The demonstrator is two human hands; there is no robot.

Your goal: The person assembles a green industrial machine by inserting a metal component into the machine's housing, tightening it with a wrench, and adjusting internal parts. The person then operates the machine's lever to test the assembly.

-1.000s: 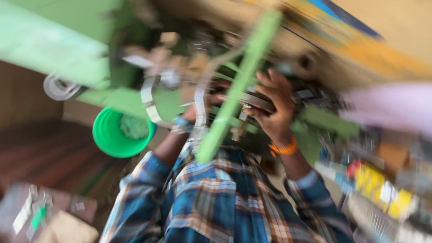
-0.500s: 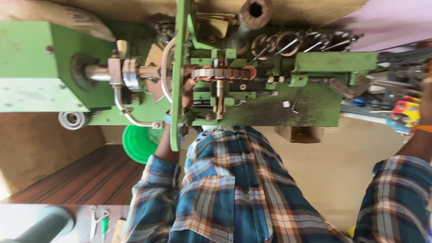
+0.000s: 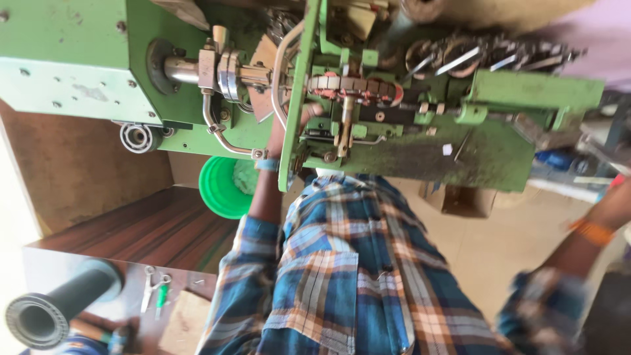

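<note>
**Left hand inside the green machine, right arm away**

Your left hand (image 3: 297,125) reaches up behind the green upright plate (image 3: 299,98), fingers on the mechanism near the toothed ring (image 3: 355,85) — whether they grip anything, you cannot tell. Your right hand is out of view; only the banded wrist (image 3: 591,230) shows, well off to the side. A green tub (image 3: 223,187) sits just below the left forearm. The adjustment looks underway, not finished.
</note>
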